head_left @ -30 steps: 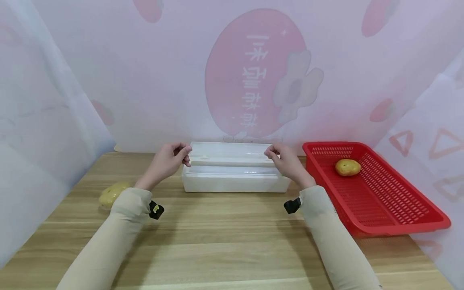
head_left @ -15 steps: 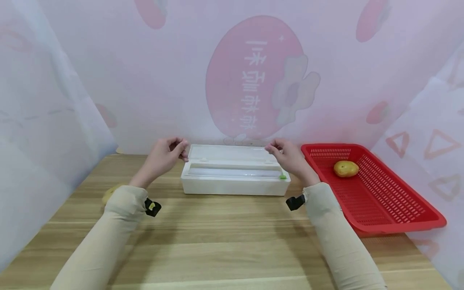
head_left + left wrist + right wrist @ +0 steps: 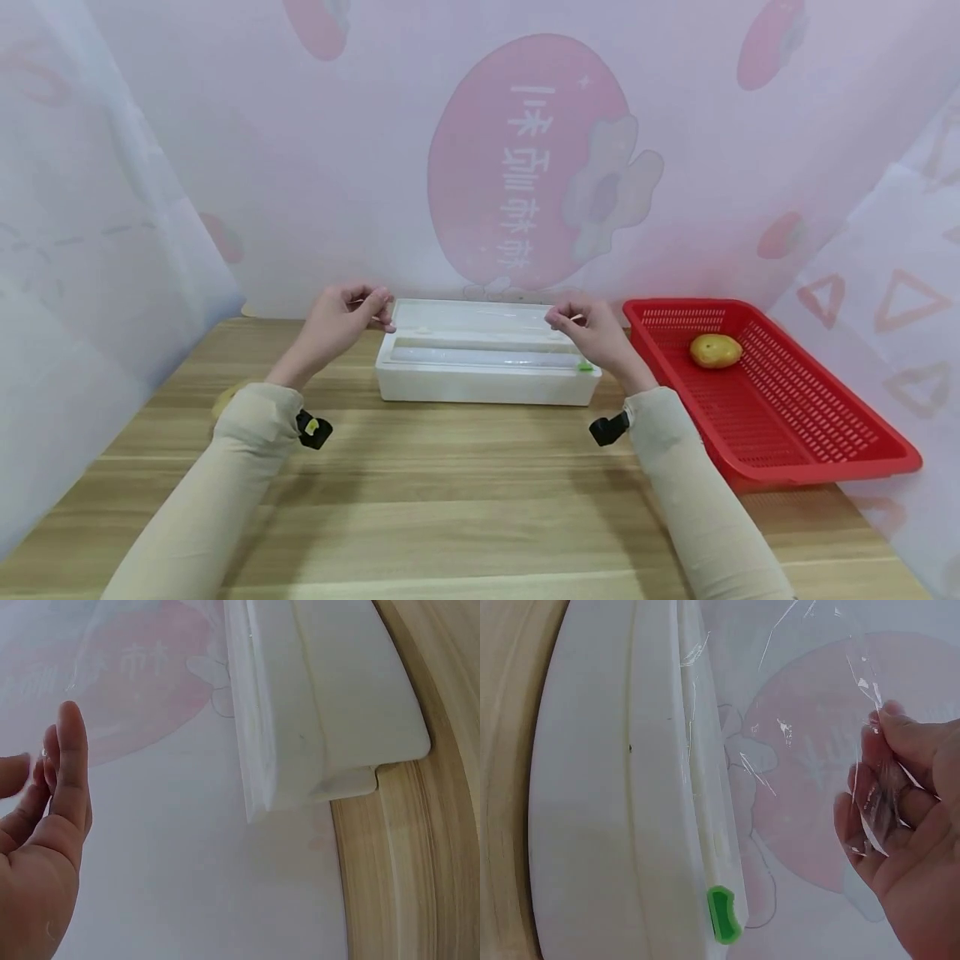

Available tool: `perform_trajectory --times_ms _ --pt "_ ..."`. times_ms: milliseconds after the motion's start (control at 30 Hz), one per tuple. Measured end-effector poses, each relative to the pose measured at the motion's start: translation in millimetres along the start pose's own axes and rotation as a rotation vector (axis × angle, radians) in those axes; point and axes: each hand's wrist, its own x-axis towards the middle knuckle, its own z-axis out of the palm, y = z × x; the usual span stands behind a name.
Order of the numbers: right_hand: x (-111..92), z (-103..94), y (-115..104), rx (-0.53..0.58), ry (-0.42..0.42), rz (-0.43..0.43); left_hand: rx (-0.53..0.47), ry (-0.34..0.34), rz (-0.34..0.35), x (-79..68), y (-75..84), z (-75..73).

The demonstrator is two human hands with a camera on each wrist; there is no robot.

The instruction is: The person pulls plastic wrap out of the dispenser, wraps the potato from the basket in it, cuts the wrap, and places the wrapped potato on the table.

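Note:
A sheet of clear cling film point(image 3: 784, 735) is stretched up from a white cling film dispenser box point(image 3: 487, 387), whose lid point(image 3: 480, 316) stands raised at the back. At the right corner, my right hand point(image 3: 592, 332) pinches the film between thumb and fingers, with some of it over the curled fingers. My left hand point(image 3: 339, 325) is raised at the box's left end, thumb and fingers drawn together on the film's other corner; the film is barely visible there in the left wrist view. A white roll point(image 3: 480, 357) lies inside the box, and a green slider point(image 3: 724, 915) sits at its right end.
On the right stands a red basket point(image 3: 795, 477) with a yellow potato-like item point(image 3: 716, 351) in it. Another yellow item point(image 3: 223, 403) on the wooden table point(image 3: 465, 500) is mostly hidden behind my left forearm. A printed cloth wall point(image 3: 360, 167) rises close behind the box.
Both hands have risen slightly from the box front with the film, then my right hand has dipped a little. The roll and green slider show more clearly now. My left forearm covers more of the yellow item.

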Motion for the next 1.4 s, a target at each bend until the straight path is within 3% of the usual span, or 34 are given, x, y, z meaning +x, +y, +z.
perform_trajectory --times_ms 167,400,533,733,1133,1400 --pt "-3.8 -1.1 2.6 0.005 -0.058 0.034 0.011 -0.024 -0.018 -1.5 -2.9 -2.0" --pt "-10.0 0.2 5.9 -0.026 -0.134 0.025 0.098 0.001 0.035 0.4 -5.7 0.4" --pt "-13.4 3.2 6.9 -0.095 -0.13 -0.017 0.184 0.021 0.062 2.1 -6.3 2.0" --pt "-17.9 5.6 12.4 -0.222 -0.119 -0.068 0.222 0.063 0.113 4.7 -4.6 4.2" --pt "-22.7 5.2 19.9 -0.375 -0.08 -0.047 0.276 0.088 0.131 6.5 -4.7 4.3" --pt "-20.5 -1.2 15.6 -0.434 -0.059 -0.012 0.395 0.028 0.295 12.2 -5.4 0.8"
